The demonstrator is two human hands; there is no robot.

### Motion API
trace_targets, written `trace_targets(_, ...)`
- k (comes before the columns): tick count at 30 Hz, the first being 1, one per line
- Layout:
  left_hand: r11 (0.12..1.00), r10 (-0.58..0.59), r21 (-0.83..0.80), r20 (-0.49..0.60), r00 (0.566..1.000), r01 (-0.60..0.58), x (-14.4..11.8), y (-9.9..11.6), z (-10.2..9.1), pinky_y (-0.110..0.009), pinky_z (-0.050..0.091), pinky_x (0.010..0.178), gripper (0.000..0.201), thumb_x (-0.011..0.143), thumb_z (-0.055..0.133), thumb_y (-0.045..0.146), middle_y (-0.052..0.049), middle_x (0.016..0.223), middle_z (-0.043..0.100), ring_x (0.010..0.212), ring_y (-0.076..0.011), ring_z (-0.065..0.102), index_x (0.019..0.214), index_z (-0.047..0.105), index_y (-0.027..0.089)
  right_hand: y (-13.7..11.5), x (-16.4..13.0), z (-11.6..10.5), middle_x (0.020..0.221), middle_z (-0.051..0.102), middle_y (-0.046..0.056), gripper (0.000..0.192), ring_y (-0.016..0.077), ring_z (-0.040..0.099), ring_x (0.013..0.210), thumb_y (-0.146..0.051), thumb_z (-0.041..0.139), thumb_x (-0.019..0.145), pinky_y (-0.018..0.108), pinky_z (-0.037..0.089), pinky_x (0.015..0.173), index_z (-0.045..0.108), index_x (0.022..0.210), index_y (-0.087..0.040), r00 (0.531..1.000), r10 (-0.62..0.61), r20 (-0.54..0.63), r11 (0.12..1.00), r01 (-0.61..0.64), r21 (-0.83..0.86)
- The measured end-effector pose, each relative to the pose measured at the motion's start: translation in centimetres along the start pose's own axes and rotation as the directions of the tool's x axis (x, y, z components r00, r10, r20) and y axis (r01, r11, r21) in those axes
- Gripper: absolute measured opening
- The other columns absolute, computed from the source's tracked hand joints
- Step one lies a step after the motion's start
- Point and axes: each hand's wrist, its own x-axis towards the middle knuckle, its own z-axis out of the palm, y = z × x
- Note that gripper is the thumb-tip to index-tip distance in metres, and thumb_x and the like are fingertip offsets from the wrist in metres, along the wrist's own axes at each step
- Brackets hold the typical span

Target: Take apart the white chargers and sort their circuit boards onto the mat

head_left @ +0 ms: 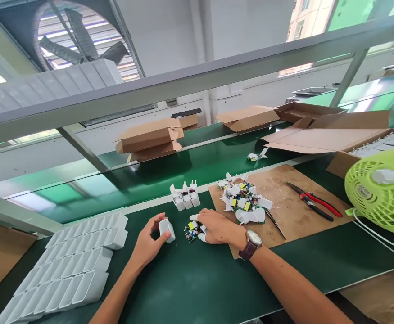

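Note:
My left hand (pixel 152 237) is closed around a white plastic housing (pixel 167 230), its open end facing up. To its right, my right hand (pixel 219 228), with white covers on some fingertips, grips a small circuit board (pixel 192 230) with yellow and black parts, just above or on the green table. Behind both hands stand several white housings (pixel 185 199) with plug pieces rising from them. A heap of circuit boards (pixel 244 198) with white parts lies beyond my right hand on a brown board (pixel 284 216).
Rows of white housings (pixel 71 265) stand at the left. Red-and-black pliers (pixel 313 201) and tweezers (pixel 276 224) lie on the brown board. A green fan (pixel 382 189) is at the right edge. Cardboard boxes (pixel 152 137) and one loose circuit board (pixel 256 156) sit farther back, under a metal rail (pixel 197 76).

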Motion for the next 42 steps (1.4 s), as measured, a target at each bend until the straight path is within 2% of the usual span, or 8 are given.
trace_targets(3, 0.997, -0.021, 0.074, 0.05, 0.999, 0.017, -1.1, -0.3, 0.4, -0.048, 0.053, 0.105, 0.079, 0.071, 0.079, 0.057, -0.012, 0.135, 0.067, 0.122, -0.0323, 0.066, 0.138, 0.055, 0.023, 0.0, -0.2, 0.4, 0.1, 0.067, 0.008, 0.043, 0.0242, 0.061, 0.098, -0.003, 0.064, 0.074, 0.036, 0.053, 0.084, 0.063, 0.116, -0.016, 0.998, -0.015, -0.066, 0.996, 0.021, 0.09)
trace_targets(7, 0.991, 0.006, 0.135, 0.05, 0.999, -0.013, -1.8, -0.3, 1.0, -0.046, 0.053, 0.106, 0.071, 0.079, 0.076, 0.048, -0.011, 0.139, 0.064, 0.124, -0.031, 0.065, 0.142, 0.051, 0.024, -0.4, -0.3, 0.7, 0.112, 0.065, 0.01, 0.056, 0.0259, 0.06, 0.106, -0.006, 0.064, 0.077, 0.04, 0.057, 0.087, 0.056, 0.131, -0.018, 0.977, -0.019, -0.214, 0.985, 0.054, 0.162)
trace_targets(11, 0.985, 0.117, 0.122, 0.067, 0.991, -0.124, -2.3, -0.8, 1.7, -0.043, 0.055, 0.104, 0.071, 0.085, 0.074, 0.039, -0.009, 0.135, 0.066, 0.119, -0.0271, 0.068, 0.147, 0.042, 0.028, -1.6, -0.1, 0.6, 0.123, 0.063, 0.012, 0.06, 0.0277, 0.059, 0.115, -0.007, 0.06, 0.084, 0.046, 0.058, 0.092, 0.046, 0.141, -0.022, 0.883, -0.132, -0.45, 0.972, 0.204, 0.116)
trace_targets(14, 0.954, 0.272, 0.117, 0.056, 0.961, -0.277, -2.7, -1.1, 2.1, -0.045, 0.054, 0.106, 0.074, 0.088, 0.073, 0.032, -0.009, 0.134, 0.065, 0.12, -0.0258, 0.066, 0.151, 0.034, 0.03, -2.7, -0.1, 0.8, 0.126, 0.062, 0.014, 0.062, 0.0281, 0.058, 0.115, -0.008, 0.06, 0.088, 0.049, 0.059, 0.092, 0.041, 0.145, -0.021, 0.819, -0.232, -0.524, 0.955, 0.293, 0.035)
trace_targets(17, 0.902, 0.403, 0.145, 0.047, 0.914, -0.405, -3.0, -0.9, 2.2, -0.047, 0.053, 0.107, 0.072, 0.092, 0.07, 0.028, -0.011, 0.135, 0.063, 0.125, -0.0271, 0.063, 0.153, 0.031, 0.029, -3.6, -0.3, 1.2, 0.128, 0.063, 0.016, 0.065, 0.0293, 0.058, 0.116, -0.006, 0.059, 0.09, 0.05, 0.059, 0.092, 0.037, 0.15, -0.018, 0.795, -0.324, -0.512, 0.942, 0.323, -0.093)
trace_targets(21, 0.855, 0.474, 0.215, 0.043, 0.879, -0.472, -3.2, -0.4, 2.1, -0.051, 0.053, 0.107, 0.066, 0.095, 0.065, 0.026, -0.015, 0.142, 0.058, 0.131, -0.0304, 0.057, 0.152, 0.032, 0.026, -4.1, -0.6, 1.4, 0.127, 0.066, 0.017, 0.064, 0.0303, 0.059, 0.114, -0.004, 0.055, 0.091, 0.051, 0.059, 0.093, 0.036, 0.152, -0.014, 0.806, -0.369, -0.463, 0.929, 0.299, -0.219)
trace_targets(32, 0.85, 0.467, 0.244, 0.061, 0.882, -0.467, -3.4, -0.2, 2.2, -0.053, 0.051, 0.109, 0.068, 0.095, 0.063, 0.022, -0.015, 0.142, 0.059, 0.132, -0.0312, 0.056, 0.153, 0.029, 0.026, -4.3, -0.9, 1.4, 0.128, 0.066, 0.016, 0.074, 0.0314, 0.06, 0.114, -0.003, 0.051, 0.088, 0.053, 0.059, 0.095, 0.028, 0.157, -0.015, 0.863, -0.319, -0.392, 0.942, 0.244, -0.232)
trace_targets(42, 0.86, 0.443, 0.242, 0.085, 0.892, -0.45, -3.4, -0.3, 2.3, -0.051, 0.051, 0.11, 0.069, 0.094, 0.062, 0.02, -0.013, 0.144, 0.058, 0.133, -0.0295, 0.054, 0.154, 0.029, 0.027, -4.6, -0.9, 1.0, 0.125, 0.065, 0.019, 0.059, 0.0322, 0.056, 0.114, 0.0, 0.049, 0.084, 0.053, 0.057, 0.096, 0.045, 0.142, -0.006, 0.848, -0.369, -0.38, 0.916, 0.263, -0.303)
